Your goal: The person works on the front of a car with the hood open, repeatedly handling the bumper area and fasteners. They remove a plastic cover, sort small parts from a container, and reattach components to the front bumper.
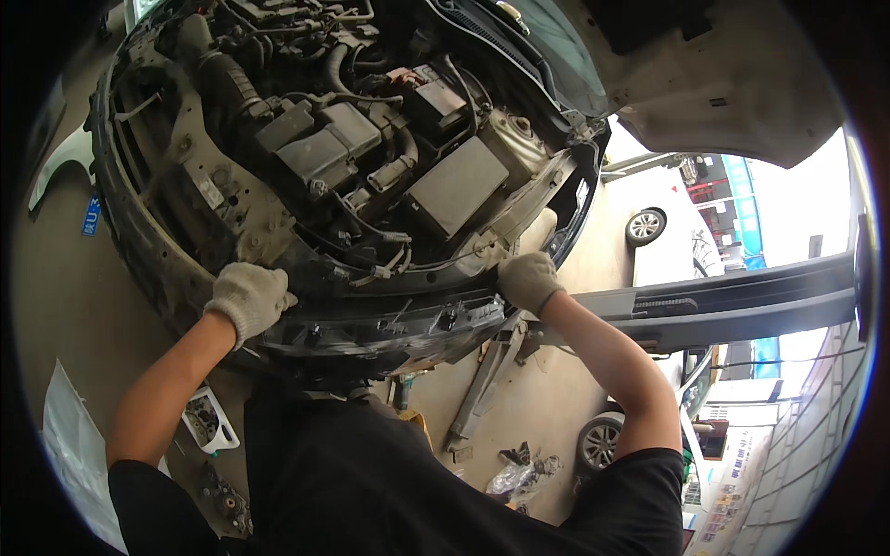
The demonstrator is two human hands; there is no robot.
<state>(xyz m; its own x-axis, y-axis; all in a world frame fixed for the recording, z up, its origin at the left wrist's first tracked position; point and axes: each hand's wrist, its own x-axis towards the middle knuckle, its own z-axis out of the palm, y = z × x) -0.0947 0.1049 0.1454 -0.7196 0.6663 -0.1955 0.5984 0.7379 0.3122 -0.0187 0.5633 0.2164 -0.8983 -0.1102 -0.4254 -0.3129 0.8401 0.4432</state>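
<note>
In front of me is the front corner of a car, its engine bay uncovered. A long, glossy dark headlight [399, 332] spans the corner between my hands, its clear lens toward me. My left hand [248, 301], in a pale knit work glove, is closed at the headlight's inner end, by the front crossmember [218, 185]. At the outer end, beside the fender edge, my right hand [530, 281] is gloved too, with its fingers curled over the edge. The fingertips of both hands are partly hidden. Just behind the headlight lies a loose-looking wiring connector [394, 258].
A raised hood [732, 88] hangs at upper right. The lift post [742, 306] stands close to my right arm. On the floor are a white tray [221, 435] of small parts, a clear plastic bag [519, 477] and a lift arm [487, 389]. Another car's wheel [646, 226] shows beyond.
</note>
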